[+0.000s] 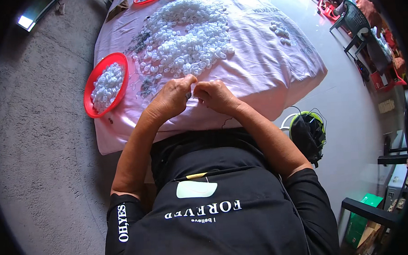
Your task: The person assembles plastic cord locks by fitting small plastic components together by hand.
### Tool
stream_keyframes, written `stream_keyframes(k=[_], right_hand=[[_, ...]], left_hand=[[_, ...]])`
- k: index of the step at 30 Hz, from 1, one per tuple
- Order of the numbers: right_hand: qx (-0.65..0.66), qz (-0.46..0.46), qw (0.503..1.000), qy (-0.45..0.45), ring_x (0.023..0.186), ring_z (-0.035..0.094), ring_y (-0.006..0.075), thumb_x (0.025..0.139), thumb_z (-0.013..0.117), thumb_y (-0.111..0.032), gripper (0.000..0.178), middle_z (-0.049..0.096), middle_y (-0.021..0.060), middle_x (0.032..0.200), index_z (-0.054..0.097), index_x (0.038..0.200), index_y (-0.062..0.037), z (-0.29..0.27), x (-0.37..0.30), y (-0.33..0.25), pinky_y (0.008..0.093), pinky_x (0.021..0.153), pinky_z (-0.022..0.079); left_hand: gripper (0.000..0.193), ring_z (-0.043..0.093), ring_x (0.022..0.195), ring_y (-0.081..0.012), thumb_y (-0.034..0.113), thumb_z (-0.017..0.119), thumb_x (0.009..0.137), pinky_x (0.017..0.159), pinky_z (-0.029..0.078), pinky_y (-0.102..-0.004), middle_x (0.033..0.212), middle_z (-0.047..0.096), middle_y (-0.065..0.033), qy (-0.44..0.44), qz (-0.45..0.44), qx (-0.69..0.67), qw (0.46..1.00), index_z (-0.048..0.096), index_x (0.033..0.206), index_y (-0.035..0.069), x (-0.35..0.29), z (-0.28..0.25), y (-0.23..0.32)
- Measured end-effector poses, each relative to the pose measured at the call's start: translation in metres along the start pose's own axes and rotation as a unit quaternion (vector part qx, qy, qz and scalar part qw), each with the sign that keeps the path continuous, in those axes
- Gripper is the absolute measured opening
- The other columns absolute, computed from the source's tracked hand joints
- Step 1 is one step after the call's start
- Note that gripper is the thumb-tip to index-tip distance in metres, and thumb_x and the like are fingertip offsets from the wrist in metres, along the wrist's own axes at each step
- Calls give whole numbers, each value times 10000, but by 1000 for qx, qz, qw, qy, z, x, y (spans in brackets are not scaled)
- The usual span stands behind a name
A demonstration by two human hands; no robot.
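Right grip point(217, 94) near bare cloth edge point(266, 89)

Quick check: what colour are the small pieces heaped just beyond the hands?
White; the heaped small pieces show best in the head view.

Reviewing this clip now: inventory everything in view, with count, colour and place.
Cloth: one, pink, upper centre
Left basin: one, red, cloth's left edge
Top basin: one, red, cloth's far edge
Pieces: uncountable, white, on cloth and in basins
Chair: one, dark, upper right
Bundle: one, black and lime, right of cloth
Box: one, green, lower right
Shirt: one, black, bottom
Left hand: one, bare, by heap's near edge
Right hand: one, bare, beside left; contents unclear
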State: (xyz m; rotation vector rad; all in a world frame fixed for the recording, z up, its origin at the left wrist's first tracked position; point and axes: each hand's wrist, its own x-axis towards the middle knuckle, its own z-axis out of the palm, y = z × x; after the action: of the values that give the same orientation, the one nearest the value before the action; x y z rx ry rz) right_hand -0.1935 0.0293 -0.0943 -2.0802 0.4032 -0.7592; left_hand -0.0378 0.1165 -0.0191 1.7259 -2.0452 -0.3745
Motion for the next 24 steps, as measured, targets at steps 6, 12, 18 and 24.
stream_keyframes(k=[6, 12, 18, 24], right_hand=[[15, 6, 1000, 6, 640, 673, 197, 880, 611, -67, 57, 661, 110, 692, 630, 861, -16, 2, -1, 4, 313, 594, 524], [27, -17, 999, 27, 628, 666, 194, 874, 604, -50, 46, 658, 107, 688, 626, 850, -16, 2, -3, 4, 312, 578, 518], [24, -16, 999, 31, 615, 660, 181, 876, 585, -43, 60, 659, 101, 686, 629, 850, -10, 2, -4, 4, 307, 562, 513], [36, 17, 999, 20, 620, 669, 230, 885, 571, -81, 106, 661, 114, 683, 637, 830, -17, -2, -4, -4, 334, 575, 519]], left_hand=[[261, 640, 851, -401, -65, 535, 789, 719, 503, -427, 868, 636, -241, -31, 42, 53, 997, 550, 1043, -6, 8, -3, 6], [310, 638, 879, -404, -103, 524, 757, 733, 504, -429, 891, 638, -244, -30, 42, 50, 997, 546, 1052, -9, 9, -1, 10], [345, 643, 890, -403, -116, 525, 743, 738, 512, -421, 915, 642, -252, -1, 38, 45, 998, 543, 1073, -18, 8, 4, 10], [397, 659, 897, -379, -124, 529, 732, 760, 516, -408, 926, 654, -240, 20, 10, 8, 1000, 556, 1116, -23, 3, 3, 7]])
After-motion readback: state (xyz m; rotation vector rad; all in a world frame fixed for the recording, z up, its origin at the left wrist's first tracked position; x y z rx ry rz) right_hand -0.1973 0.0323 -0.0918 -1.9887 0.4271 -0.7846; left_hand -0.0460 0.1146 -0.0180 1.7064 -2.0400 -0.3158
